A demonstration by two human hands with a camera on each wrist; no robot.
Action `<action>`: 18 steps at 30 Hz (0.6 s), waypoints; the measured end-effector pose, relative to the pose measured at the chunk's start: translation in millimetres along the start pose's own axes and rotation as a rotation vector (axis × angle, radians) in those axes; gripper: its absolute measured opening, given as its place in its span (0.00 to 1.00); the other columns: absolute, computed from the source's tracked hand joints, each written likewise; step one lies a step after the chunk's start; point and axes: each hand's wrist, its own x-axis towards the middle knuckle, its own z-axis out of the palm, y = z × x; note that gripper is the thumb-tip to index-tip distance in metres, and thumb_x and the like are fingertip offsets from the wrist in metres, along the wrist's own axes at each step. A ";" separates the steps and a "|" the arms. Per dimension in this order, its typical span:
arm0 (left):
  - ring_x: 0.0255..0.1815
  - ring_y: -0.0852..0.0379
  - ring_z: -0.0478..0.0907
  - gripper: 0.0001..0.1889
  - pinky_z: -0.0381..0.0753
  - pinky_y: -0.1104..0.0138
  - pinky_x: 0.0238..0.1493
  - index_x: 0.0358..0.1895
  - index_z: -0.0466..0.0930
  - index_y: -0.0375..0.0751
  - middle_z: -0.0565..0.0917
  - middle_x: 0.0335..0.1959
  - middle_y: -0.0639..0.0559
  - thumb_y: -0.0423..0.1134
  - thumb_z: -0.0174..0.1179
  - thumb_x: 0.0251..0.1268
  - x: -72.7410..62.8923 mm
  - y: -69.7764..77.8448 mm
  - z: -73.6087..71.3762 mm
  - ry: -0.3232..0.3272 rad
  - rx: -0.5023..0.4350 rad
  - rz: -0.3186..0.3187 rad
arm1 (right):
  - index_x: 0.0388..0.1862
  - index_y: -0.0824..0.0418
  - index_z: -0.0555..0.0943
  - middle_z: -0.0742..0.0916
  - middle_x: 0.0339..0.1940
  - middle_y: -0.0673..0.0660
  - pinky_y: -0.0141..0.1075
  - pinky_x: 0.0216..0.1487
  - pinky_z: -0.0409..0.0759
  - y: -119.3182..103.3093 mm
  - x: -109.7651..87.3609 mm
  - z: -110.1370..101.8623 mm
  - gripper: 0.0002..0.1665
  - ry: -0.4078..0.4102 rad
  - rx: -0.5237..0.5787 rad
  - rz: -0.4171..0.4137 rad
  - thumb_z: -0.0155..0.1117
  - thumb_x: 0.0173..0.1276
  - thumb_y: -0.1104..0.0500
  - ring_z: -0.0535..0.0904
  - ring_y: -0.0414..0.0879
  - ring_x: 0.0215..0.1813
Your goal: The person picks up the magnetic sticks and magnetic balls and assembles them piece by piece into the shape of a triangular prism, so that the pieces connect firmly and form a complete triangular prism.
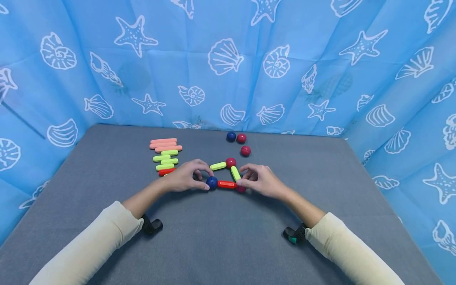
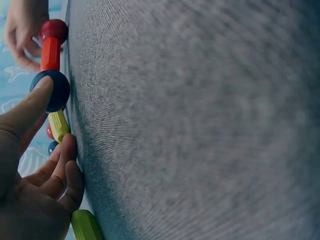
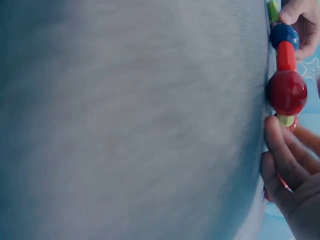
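My left hand point(image 1: 189, 175) pinches a dark blue ball point(image 1: 212, 183) between thumb and fingers; the thumb lies on it in the left wrist view. A short red rod point(image 1: 226, 185) joins this ball to a dark red ball point(image 3: 287, 93). The right hand point(image 1: 261, 180) holds the dark red ball, its thumb over it and fingers beside a yellow-green rod point(image 1: 235, 173). That rod leads up to another red ball point(image 1: 230, 162), from which a second yellow-green rod point(image 1: 218, 166) runs left. Together they outline an almost closed four-sided shape on the table.
Left of the shape, pink rods point(image 1: 163, 145), yellow-green rods point(image 1: 165, 167) and a red rod point(image 1: 166, 171) lie in a column. Behind it are a loose blue ball point(image 1: 231, 137) and two red balls point(image 1: 241, 138). A blue shell-print curtain point(image 1: 199, 71) borders the grey table point(image 1: 221, 245).
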 end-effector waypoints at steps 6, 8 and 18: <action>0.47 0.53 0.77 0.19 0.76 0.55 0.54 0.54 0.82 0.47 0.78 0.57 0.47 0.42 0.71 0.60 -1.4 0.3 0.4 0.018 0.009 0.010 | 0.66 0.62 0.74 0.85 0.52 0.60 0.42 0.44 0.82 -9.5 23.3 5.8 0.28 0.116 -0.095 0.060 0.64 0.72 0.50 0.82 0.48 0.40; 0.46 0.54 0.78 0.19 0.77 0.56 0.53 0.54 0.82 0.47 0.78 0.56 0.48 0.43 0.72 0.60 -1.9 0.7 1.2 0.028 0.022 0.015 | 0.66 0.63 0.73 0.84 0.53 0.60 0.45 0.47 0.81 -11.2 32.7 8.1 0.29 0.130 -0.126 0.063 0.64 0.72 0.51 0.81 0.51 0.45; 0.44 0.55 0.78 0.18 0.77 0.59 0.49 0.52 0.83 0.46 0.80 0.51 0.50 0.45 0.72 0.60 -1.7 1.8 5.3 0.062 0.035 0.012 | 0.60 0.65 0.79 0.85 0.54 0.60 0.49 0.59 0.75 -12.3 56.1 13.4 0.20 0.093 -0.160 0.008 0.63 0.72 0.59 0.78 0.52 0.54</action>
